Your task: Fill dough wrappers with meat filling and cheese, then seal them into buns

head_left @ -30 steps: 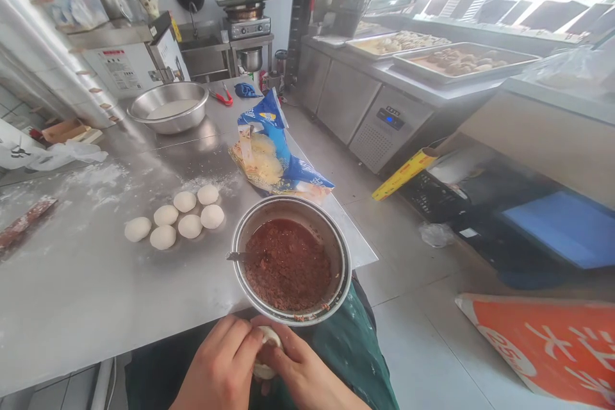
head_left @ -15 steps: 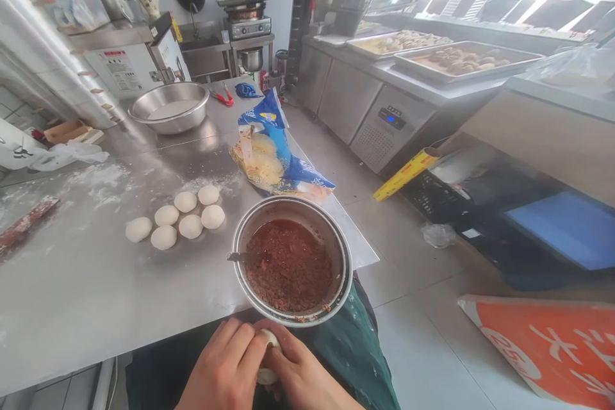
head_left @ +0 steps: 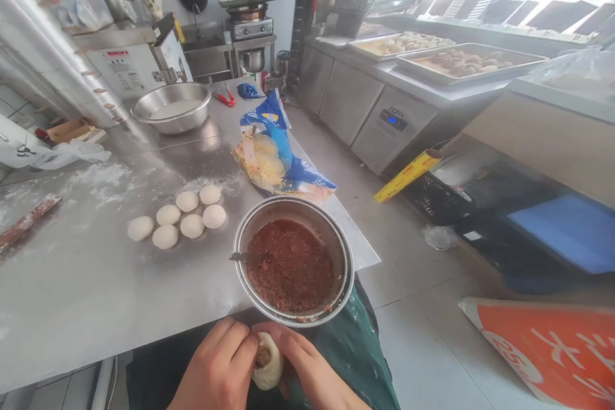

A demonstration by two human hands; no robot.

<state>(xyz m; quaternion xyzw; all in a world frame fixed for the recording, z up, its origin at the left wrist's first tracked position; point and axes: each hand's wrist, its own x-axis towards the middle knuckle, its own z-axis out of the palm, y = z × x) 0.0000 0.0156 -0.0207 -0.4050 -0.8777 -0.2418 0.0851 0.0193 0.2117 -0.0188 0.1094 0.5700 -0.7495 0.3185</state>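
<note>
Both hands meet just below the table's front edge, over my green apron. My left hand (head_left: 218,368) and my right hand (head_left: 307,368) pinch a white dough piece (head_left: 269,368) between them; brown filling shows at its open top. Right above them stands a steel bowl (head_left: 343,256) of reddish-brown filling with a spoon handle (head_left: 239,256) sticking out on its left. Several round dough balls (head_left: 179,219) lie in a cluster on the floured steel table (head_left: 86,295).
A blue and yellow bag (head_left: 276,163) lies beyond the bowl. A wide steel basin (head_left: 170,107) stands at the back, red scissors (head_left: 223,98) beside it. A rolling pin (head_left: 26,223) lies at the left. Trays of baked goods (head_left: 464,61) sit on the right counter.
The dough piece has turned in my fingers; its open top with brown filling now shows, and my hands have shifted slightly.
</note>
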